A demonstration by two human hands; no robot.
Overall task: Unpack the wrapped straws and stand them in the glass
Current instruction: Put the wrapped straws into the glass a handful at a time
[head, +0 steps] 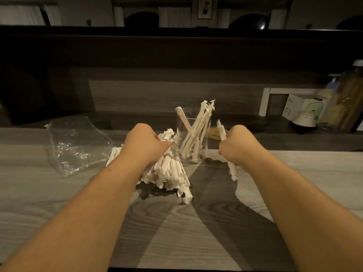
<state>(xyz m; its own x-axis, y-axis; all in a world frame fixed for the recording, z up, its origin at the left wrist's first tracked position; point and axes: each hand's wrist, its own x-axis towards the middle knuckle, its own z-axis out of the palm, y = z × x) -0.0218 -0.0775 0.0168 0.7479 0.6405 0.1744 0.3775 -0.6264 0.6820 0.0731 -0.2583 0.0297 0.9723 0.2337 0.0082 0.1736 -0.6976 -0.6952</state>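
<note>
A clear glass (204, 134) stands on the grey wooden table (176, 222), with several white paper-wrapped straws (196, 126) leaning inside it. Just left of the glass, my left hand (145, 144) grips a thick bundle of wrapped straws (170, 173) that fans out down to the table. To the right of the glass, my right hand (239, 144) is closed around a single wrapped straw (222, 130). That straw's top sticks up beside the glass rim and its lower end (232, 171) hangs below my fist.
An empty clear plastic bag (76, 144) lies crumpled at the left. Behind the glass sits a small round coaster (214, 132). At the far right stand a white box (302, 108), a small white jar (303, 119) and bottles. A dark counter edge runs behind the table.
</note>
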